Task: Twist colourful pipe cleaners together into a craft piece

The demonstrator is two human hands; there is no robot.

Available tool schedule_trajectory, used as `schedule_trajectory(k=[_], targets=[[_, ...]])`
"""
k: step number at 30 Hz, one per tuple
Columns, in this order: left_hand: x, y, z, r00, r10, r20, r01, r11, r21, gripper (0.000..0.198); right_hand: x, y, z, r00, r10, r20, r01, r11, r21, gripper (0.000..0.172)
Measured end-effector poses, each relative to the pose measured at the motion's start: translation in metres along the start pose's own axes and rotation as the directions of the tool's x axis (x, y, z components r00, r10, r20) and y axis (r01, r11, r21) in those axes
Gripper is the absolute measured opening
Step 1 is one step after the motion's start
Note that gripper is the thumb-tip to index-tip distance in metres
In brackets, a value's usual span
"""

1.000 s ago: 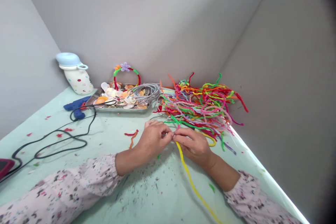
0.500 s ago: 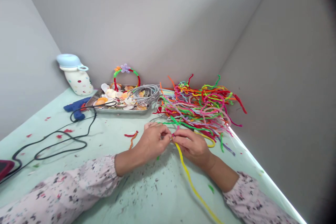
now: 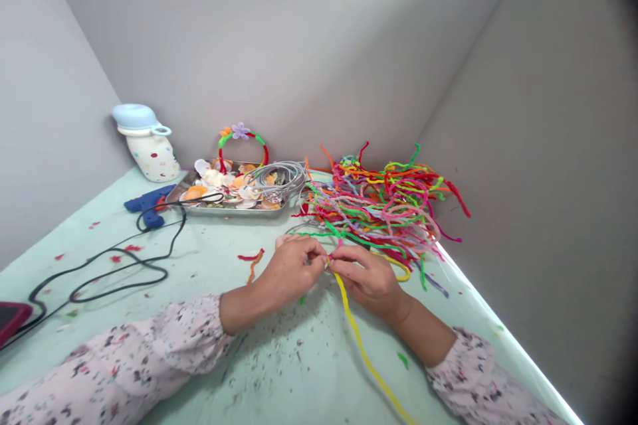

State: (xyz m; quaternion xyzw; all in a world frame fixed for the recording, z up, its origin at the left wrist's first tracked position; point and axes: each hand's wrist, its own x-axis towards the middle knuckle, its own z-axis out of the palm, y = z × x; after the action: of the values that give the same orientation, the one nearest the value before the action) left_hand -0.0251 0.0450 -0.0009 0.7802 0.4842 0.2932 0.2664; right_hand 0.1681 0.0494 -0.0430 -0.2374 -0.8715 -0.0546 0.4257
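One yellow pipe cleaner (image 3: 357, 339) lay on the table (image 3: 199, 282) with its far end pinched between the closed fingertips of left hand (image 3: 292, 270) and right hand (image 3: 373, 280), both equally near, its long axis trailing back toward the person, the coloured pile (image 3: 386, 202) just beyond.

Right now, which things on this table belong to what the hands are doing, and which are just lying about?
In hand: left hand and right hand pinching the yellow pipe cleaner; pipe cleaner pile just behind.
Lying about: glue gun, black cord, tray of shells, grey wire hoops, flowered headband, spotted jar.
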Motion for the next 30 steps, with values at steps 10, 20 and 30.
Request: schedule_trajectory(k=[10,20,30], targets=[[-0.0001,-0.0003,0.0015,1.0,-0.02,-0.003,0.02,1.0,0.006,0.017,0.0,0.0001,0.0001,1.0,-0.004,0.026,0.004,1.0,-0.019,0.021],[-0.0015,-0.0006,0.003,0.998,0.048,-0.032,-0.044,0.992,0.118,0.014,0.0006,-0.0005,0.0004,1.0,-0.007,0.029,0.007,1.0,0.005,0.02],[-0.0023,-0.0007,0.0,0.998,0.066,-0.001,-0.066,0.994,0.091,0.016,0.0039,-0.001,-0.0017,1.0,-0.003,-0.001,0.003,1.0,-0.005,0.018]])
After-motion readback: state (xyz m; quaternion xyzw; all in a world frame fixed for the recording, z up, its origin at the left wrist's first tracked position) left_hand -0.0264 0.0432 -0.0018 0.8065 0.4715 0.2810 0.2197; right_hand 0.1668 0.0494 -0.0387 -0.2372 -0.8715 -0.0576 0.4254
